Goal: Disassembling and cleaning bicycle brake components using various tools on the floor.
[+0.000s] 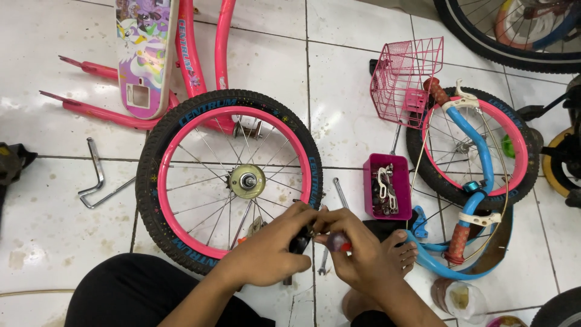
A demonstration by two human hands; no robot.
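One magenta tray holds metal parts; pink basket empty.

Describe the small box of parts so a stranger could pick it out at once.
Start at the big pink-rimmed wheel lying flat on the white tiled floor. Just right of its tyre sits a small magenta box holding metal hardware. Unlike the pink wire basket above it, its walls are solid.

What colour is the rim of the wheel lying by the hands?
Pink, inside a black tyre; the wheel shows best in the head view.
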